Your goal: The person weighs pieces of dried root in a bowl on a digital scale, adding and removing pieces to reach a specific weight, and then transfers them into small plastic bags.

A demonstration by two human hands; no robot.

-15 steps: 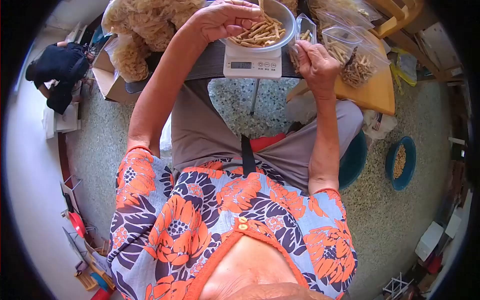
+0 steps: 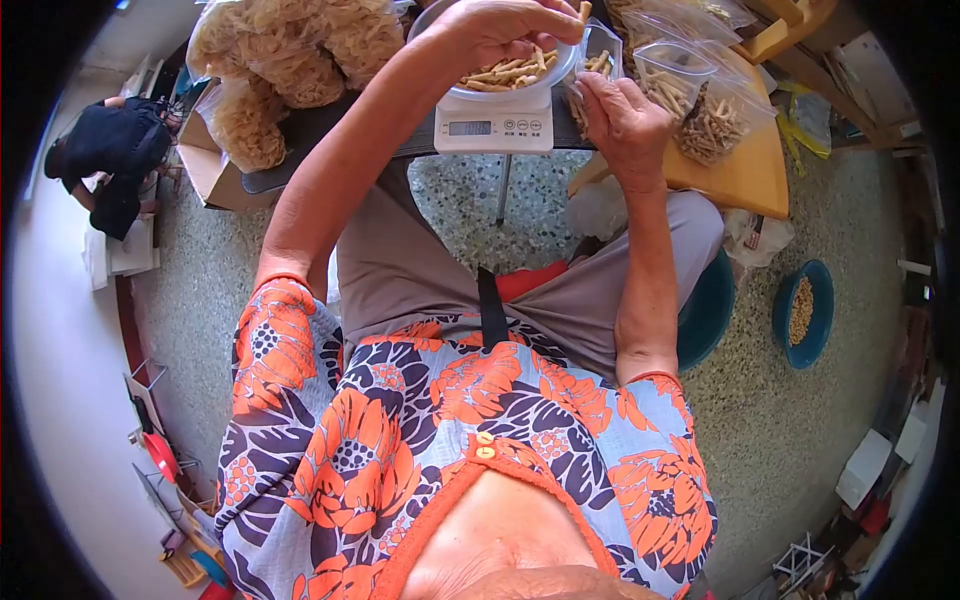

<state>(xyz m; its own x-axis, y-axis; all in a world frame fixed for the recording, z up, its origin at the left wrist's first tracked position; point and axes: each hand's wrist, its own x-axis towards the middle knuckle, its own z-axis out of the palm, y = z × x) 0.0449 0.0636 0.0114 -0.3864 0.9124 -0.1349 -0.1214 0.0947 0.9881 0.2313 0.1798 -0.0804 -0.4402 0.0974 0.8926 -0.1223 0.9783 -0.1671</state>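
Note:
My left hand (image 2: 510,28) pinches a tan dried root stick (image 2: 584,12) between thumb and fingers, near the mouth of a small clear plastic bag (image 2: 603,40). My right hand (image 2: 625,125) is closed on the side of that bag, which holds several similar sticks. Below my left hand, a pale bowl (image 2: 567,72) of dried root sticks (image 2: 508,74) rests on a white digital scale (image 2: 493,128). The display's digits are too faint to read. My left hand and forearm hide part of the bowl.
Bags of pale dried strips (image 2: 310,75) are piled at the left of the dark table (image 2: 270,178). Filled clear bags (image 2: 712,125) lie on a wooden stool (image 2: 755,185) at right. A teal basin (image 2: 803,345) stands on the floor. Another person (image 2: 110,150) is at far left.
My left hand has moved right with the stick, from over the bowl to the bag's mouth. My right hand keeps hold of the bag. The whole view has shifted slightly.

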